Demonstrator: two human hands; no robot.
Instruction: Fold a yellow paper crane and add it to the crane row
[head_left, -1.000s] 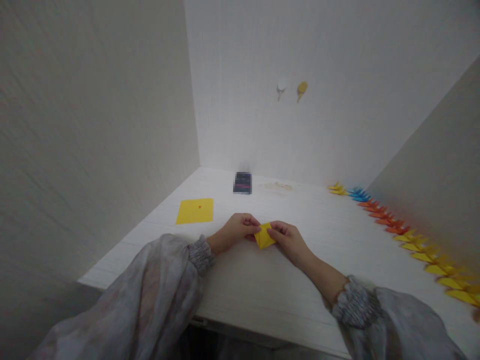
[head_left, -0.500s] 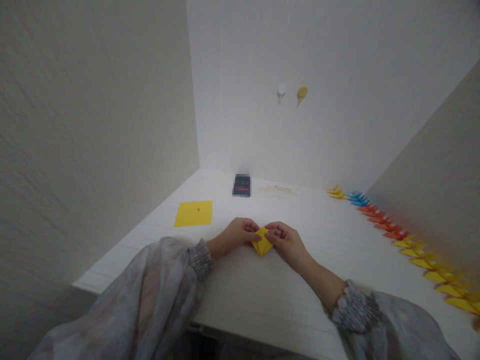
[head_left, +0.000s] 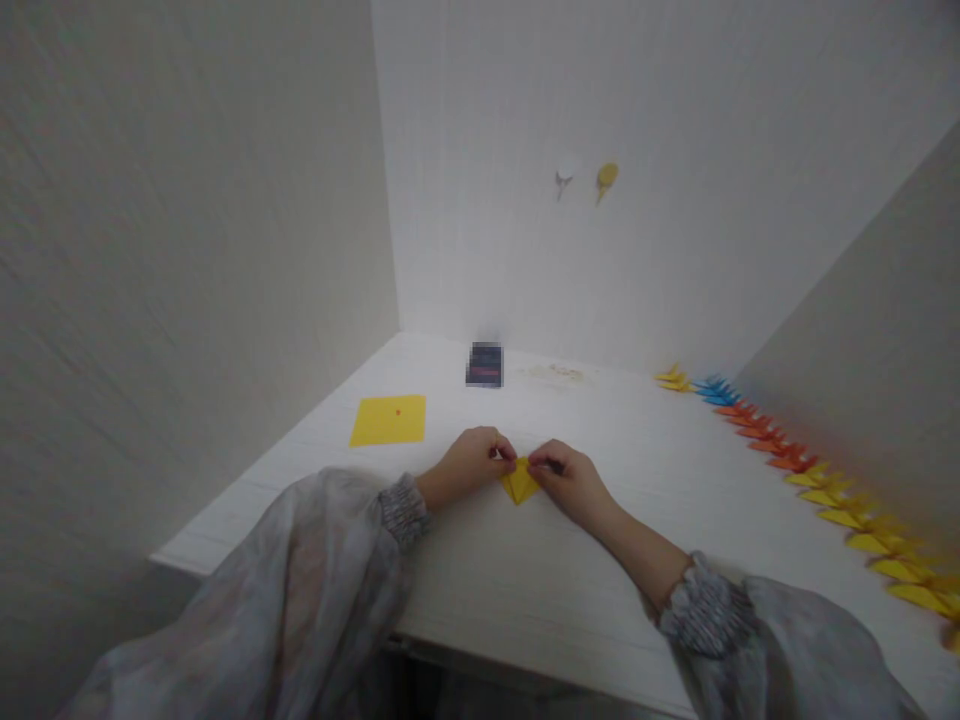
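Note:
A small piece of folded yellow origami paper (head_left: 520, 483) is held between my two hands over the white table, its point toward me. My left hand (head_left: 477, 463) pinches its upper left edge between thumb and fingers. On the other side, my right hand (head_left: 571, 478) grips the upper right edge the same way. Crease lines run down to the lower tip. The fingers hide the paper's upper corners.
A flat stack of yellow paper (head_left: 388, 420) with a small red mark lies left. At the back sits a dark, blurred-out object (head_left: 485, 365). Folded paper cranes (head_left: 780, 445) in yellow, blue and orange line the right side. Walls (head_left: 487, 200) enclose the table, with two hooks (head_left: 607, 177) at the back.
My fingers have shifted along the folded paper's top edge and its upper part now lies more under them. The paper has moved slightly left. The view has tilted a little.

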